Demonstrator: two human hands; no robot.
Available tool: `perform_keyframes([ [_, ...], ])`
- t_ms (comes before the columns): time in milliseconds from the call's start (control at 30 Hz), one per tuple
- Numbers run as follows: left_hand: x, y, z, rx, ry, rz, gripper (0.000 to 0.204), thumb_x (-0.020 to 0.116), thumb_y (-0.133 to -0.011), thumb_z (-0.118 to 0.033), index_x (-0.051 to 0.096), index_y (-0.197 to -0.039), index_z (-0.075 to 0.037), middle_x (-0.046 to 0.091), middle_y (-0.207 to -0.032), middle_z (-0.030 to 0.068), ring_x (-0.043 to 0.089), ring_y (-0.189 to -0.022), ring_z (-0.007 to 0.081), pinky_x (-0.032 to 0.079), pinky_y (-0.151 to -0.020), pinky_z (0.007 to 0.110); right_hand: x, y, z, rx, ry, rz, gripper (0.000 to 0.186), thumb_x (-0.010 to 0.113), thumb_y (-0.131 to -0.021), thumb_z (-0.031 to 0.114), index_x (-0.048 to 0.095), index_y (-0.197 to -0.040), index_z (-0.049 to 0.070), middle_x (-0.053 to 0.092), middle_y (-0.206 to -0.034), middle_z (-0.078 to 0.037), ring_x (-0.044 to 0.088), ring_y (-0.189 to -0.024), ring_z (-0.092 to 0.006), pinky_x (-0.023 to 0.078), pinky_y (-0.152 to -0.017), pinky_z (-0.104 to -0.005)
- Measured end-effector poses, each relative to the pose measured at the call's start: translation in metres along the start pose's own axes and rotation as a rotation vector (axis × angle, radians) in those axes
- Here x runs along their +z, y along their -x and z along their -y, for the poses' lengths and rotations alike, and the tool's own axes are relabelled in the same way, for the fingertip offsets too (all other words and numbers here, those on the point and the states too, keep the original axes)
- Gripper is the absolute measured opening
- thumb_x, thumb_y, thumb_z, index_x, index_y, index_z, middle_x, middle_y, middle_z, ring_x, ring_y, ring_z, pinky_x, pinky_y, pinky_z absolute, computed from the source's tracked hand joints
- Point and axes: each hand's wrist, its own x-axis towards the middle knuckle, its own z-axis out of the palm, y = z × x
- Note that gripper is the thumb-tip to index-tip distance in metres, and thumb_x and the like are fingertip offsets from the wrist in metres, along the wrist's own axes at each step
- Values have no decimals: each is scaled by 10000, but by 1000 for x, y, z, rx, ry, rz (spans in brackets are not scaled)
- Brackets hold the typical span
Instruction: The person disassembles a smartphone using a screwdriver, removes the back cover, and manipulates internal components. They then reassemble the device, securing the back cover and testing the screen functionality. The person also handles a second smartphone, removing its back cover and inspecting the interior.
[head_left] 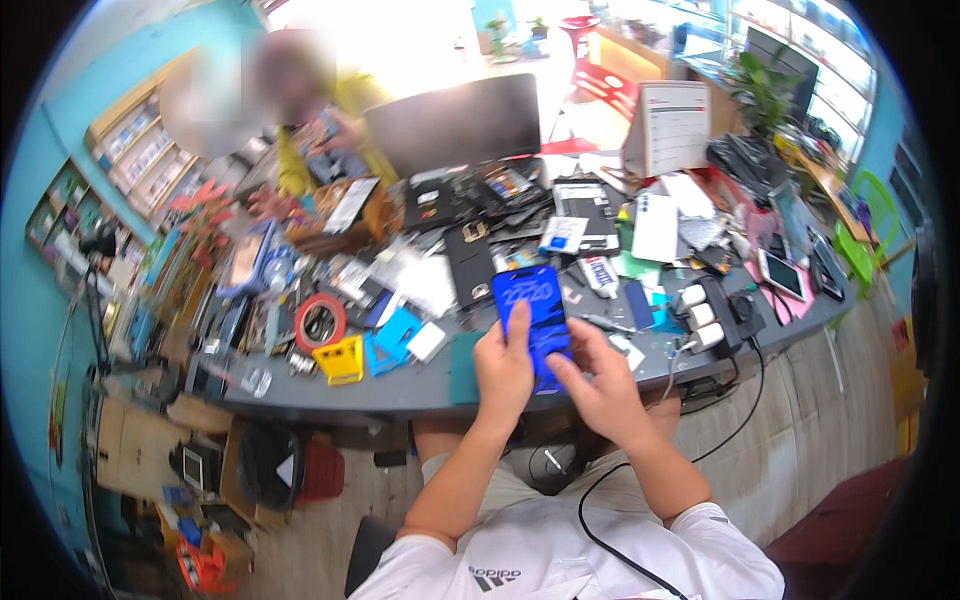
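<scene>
A smartphone [545, 325] with a lit blue screen is held upright between both my hands, above the near edge of the cluttered desk. My left hand [506, 368] grips its left side, the thumb lying on the screen. On the other side, my right hand [597, 385] holds the lower right edge, its thumb near the bottom of the screen. The fingers behind the phone are hidden. Beneath and left of the phone lies a green mat [464, 368]. A black phone panel [470, 262] rests on the desk just beyond.
Left on the desk are a red tape roll [320, 322] and a yellow stand [340, 361]. White charger plugs [699, 318] sit at right. A monitor [455, 122] and a desk calendar [673, 127] stand behind. A black cable [690, 463] crosses my lap. Someone in yellow [372, 160] is across the desk.
</scene>
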Motion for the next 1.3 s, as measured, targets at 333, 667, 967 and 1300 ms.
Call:
perform_keyframes([
  [333, -12, 6, -10, -14, -86, 215, 525, 436, -1188, -459, 665, -1103, 6, 668, -768, 56, 632, -635, 118, 508, -571, 280, -10, -54, -5, 104, 35, 146, 807, 804, -963, 118, 407, -1653, -13, 592, -1518, -174, 610, -1328, -210, 474, -1140, -345],
  [667, -34, -2, -2, -118, 318, 195, 598, 401, -1188, -505, 650, -1002, 5, 642, -744, 83, 646, -634, 153, 548, -607, 292, 12, -119, 57, 241, 343, 489, 1006, 904, -682, 264, 479, -1557, 7, 696, -1241, -165, 673, -1140, -253, 522, -1044, -365],
  [967, -40, 4, 3, -62, 336, 91, 596, 435, -1191, -449, 550, -757, -57, 452, -588, 3, 447, -457, 94, 332, -437, 263, 75, -201, 27, 143, 491, 448, 910, 911, -627, 356, 582, -1348, -93, 704, -1235, -247, 698, -1139, -320, 535, -1034, -376],
  [1300, -38, 6, 0, -58, 262, 107, 595, 456, -1180, -451, 565, -754, -50, 402, -544, -2, 417, -455, 106, 295, -450, 272, 151, -221, -19, -85, 647, 423, 913, 879, -645, 479, 661, -1298, -120, 696, -1271, -306, 680, -1210, -417, 550, -1063, -430],
])
